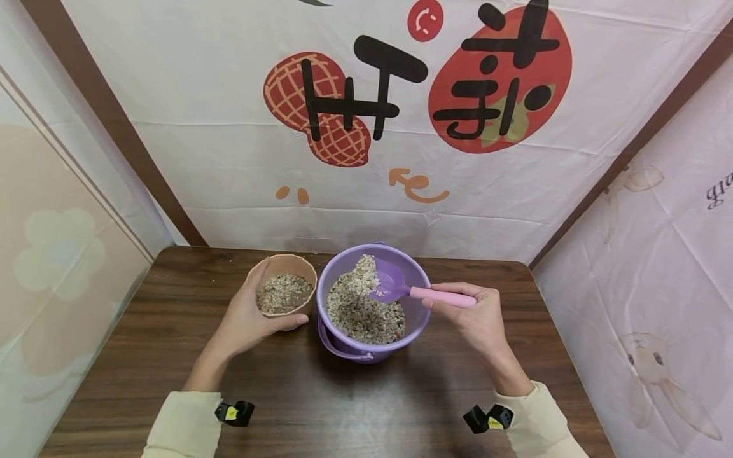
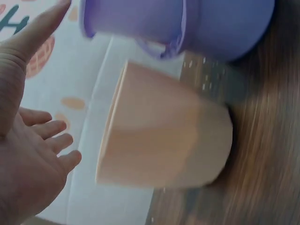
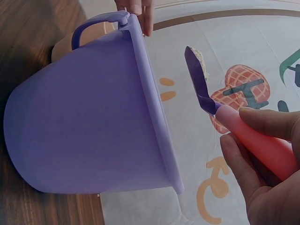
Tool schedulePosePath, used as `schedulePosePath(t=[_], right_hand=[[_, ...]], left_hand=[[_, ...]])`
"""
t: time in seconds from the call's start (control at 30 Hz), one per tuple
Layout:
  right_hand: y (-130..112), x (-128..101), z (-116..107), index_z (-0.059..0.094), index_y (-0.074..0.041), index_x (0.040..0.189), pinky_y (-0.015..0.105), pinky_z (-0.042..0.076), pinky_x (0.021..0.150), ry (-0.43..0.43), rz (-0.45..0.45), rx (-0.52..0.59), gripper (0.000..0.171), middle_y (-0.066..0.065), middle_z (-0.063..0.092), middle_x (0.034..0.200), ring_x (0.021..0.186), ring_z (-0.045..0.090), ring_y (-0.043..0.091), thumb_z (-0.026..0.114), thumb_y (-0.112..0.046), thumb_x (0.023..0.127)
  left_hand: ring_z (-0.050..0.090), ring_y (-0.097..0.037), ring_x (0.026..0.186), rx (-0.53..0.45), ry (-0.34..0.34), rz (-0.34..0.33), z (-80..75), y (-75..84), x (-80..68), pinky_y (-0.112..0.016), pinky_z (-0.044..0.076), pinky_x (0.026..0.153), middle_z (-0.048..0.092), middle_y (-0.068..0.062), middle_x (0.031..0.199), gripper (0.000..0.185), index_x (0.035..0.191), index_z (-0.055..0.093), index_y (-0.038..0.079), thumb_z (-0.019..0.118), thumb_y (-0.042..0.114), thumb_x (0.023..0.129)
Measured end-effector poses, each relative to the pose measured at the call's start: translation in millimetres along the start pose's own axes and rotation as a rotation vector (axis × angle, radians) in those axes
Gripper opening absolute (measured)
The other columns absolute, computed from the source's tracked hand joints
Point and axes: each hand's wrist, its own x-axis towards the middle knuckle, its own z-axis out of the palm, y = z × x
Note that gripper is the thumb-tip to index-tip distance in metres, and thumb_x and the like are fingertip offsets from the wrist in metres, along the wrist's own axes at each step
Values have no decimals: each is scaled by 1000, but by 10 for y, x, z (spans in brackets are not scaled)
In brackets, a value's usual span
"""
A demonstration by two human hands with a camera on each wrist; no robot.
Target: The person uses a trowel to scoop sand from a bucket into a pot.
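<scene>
**Two hands at a bucket and pot of mixed grain**

Nearest the viewer, two pale-yellow sleeves [image 1: 183, 423] enter from the lower edge, each wrist carrying a small black clip-like device [image 1: 235, 412]. They lie over a dark wood-grain surface [image 1: 143, 356].

The left hand [image 1: 247, 318] cups the near and left side of a tan pot [image 1: 282, 292]; thumb and fingers curve around its wall in the head view, while the left wrist view shows the palm and spread fingers [image 2: 51, 129] beside the pot wall with a gap, so contact is not certain. The pot stands upright and holds mixed grain below its rim.

The right hand [image 1: 478, 318] grasps the pink handle of a purple scoop [image 1: 395, 285], fingers curled around it. The scoop blade, carrying a small heap of pale grain, is raised above the bucket's contents.

The purple bucket [image 1: 420, 312] stands at the centre of the surface, just beside the pot on its right; whether the two touch cannot be told. It is partly filled with mixed grain [image 1: 361, 312], heaped toward the far rim. Its handle [image 1: 338, 346] hangs folded down on the near side.

Behind the surface hangs a white cloth backdrop [image 1: 229, 159] printed with a peanut, a strawberry and black characters. Printed cloth panels [image 1: 658, 286] close both sides.
</scene>
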Motion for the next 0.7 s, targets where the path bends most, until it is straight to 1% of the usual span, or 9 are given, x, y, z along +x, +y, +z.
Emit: schedulePosePath(t=[0.07, 0.17, 0.27, 0.37, 0.47, 0.53, 0.63, 0.7], right_hand=[[2, 0, 0, 78, 5, 105, 26, 59, 66, 1, 3, -1, 38, 12, 77, 90, 83, 75, 21, 93, -12, 74], [5, -2, 2, 78, 5, 105, 27, 59, 67, 2, 13, 0, 38, 11, 77, 90, 84, 75, 21, 93, -12, 74], [4, -5, 7, 78, 5, 104, 28, 59, 67, 1, 20, 4, 38, 11, 78, 89, 84, 75, 21, 93, -12, 73], [4, -4, 10, 78, 5, 104, 28, 60, 68, -2, 24, 10, 38, 11, 77, 90, 84, 75, 22, 93, -11, 73], [4, -2, 13, 79, 3, 103, 28, 60, 67, -6, 24, 7, 36, 12, 77, 91, 83, 75, 22, 93, -12, 73], [4, -1, 14, 80, 0, 102, 28, 60, 67, -6, 23, 2, 34, 12, 77, 91, 82, 75, 22, 93, -12, 73], [-3, -4, 18, 81, -3, 99, 28, 59, 66, -4, 24, -5, 31, 12, 77, 91, 81, 75, 22, 94, -13, 73], [-11, -5, 21, 81, -4, 99, 28, 59, 66, -3, 26, -6, 31, 12, 77, 91, 81, 74, 22, 94, -13, 72]], left_hand=[[24, -45, 148, 45, 10, -14, -76, -65, 2, -68, 26, 113, 19, -20, 166, 135, 163, 12, 7, 96, 47, 65], [15, -44, 151, 98, -2, -37, -172, -158, -6, -69, 23, 113, 12, -20, 168, 138, 163, 8, 5, 94, 51, 65], [8, -45, 152, 125, -23, -67, -229, -247, -2, -70, 19, 114, 7, -23, 167, 141, 162, 5, 1, 94, 51, 66], [3, -46, 152, 139, -59, -109, -245, -327, 19, -70, 16, 115, 3, -27, 166, 142, 161, 1, -3, 93, 52, 67], [2, -49, 151, 141, -94, -145, -228, -394, 49, -70, 16, 115, 2, -32, 164, 142, 159, -1, -6, 92, 52, 68], [4, -50, 150, 142, -107, -161, -209, -433, 65, -70, 17, 114, 4, -33, 163, 142, 159, 1, -7, 92, 52, 69], [10, -53, 148, 142, -106, -169, -178, -491, 88, -71, 21, 113, 7, -35, 162, 140, 159, 4, -7, 92, 52, 69], [14, -54, 147, 137, -95, -162, -162, -521, 99, -70, 23, 113, 9, -36, 162, 138, 160, 6, -7, 92, 51, 68]])
